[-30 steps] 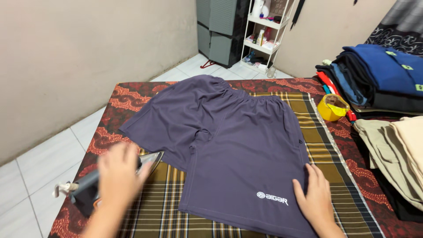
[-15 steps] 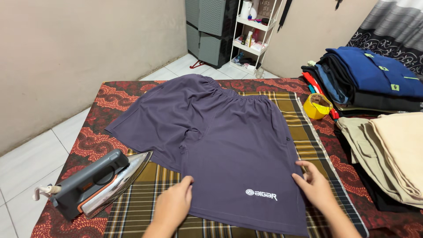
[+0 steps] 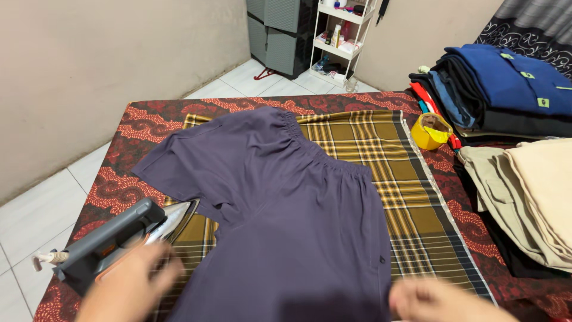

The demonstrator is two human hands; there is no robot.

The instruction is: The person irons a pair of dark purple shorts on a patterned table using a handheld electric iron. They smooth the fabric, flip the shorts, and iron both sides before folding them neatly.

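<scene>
The left hand (image 3: 128, 286), blurred with its grip unclear, sits just beside the iron (image 3: 116, 238), nearer than the equally blurred right hand (image 3: 432, 300) at the shorts (image 3: 280, 203).

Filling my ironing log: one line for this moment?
left hand: blurred, by iron | right hand: blurred, beside purple shorts | shorts: spread on plaid cloth

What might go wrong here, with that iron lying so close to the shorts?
The iron rests tilted on the plaid cloth, its tip touching the purple shorts; if hot, it may scorch either. The blurred left hand is right beside its metal plate and might get burned. The right hand could bunch up the shorts' hem.
</scene>
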